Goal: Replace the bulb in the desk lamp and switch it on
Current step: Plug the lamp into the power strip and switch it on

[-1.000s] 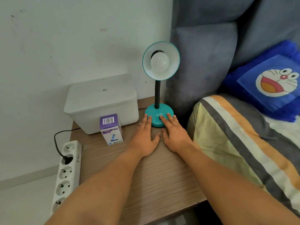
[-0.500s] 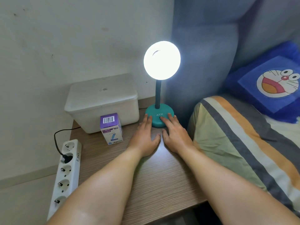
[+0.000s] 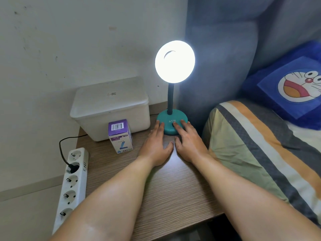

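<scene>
A teal desk lamp with a round base (image 3: 171, 117) and black neck stands at the back of the wooden bedside table (image 3: 173, 192). Its shade (image 3: 175, 61) faces me and glows bright white, so the bulb inside is lost in glare. My left hand (image 3: 156, 145) lies flat on the table, fingertips touching the base's left front. My right hand (image 3: 188, 141) lies flat beside it, fingertips resting on the base by the dark switch. Neither hand holds anything. A purple and white bulb box (image 3: 120, 136) stands left of my hands.
A white lidded plastic bin (image 3: 111, 108) sits behind the bulb box. A white power strip (image 3: 71, 186) with one black plug in it hangs off the table's left edge. A grey headboard, striped bedding (image 3: 260, 150) and a blue cartoon pillow (image 3: 295, 84) lie to the right.
The lamp went from dark to lit between the earliest frame and the middle one. Both hands stay at the base, with only slight shifts of the fingers.
</scene>
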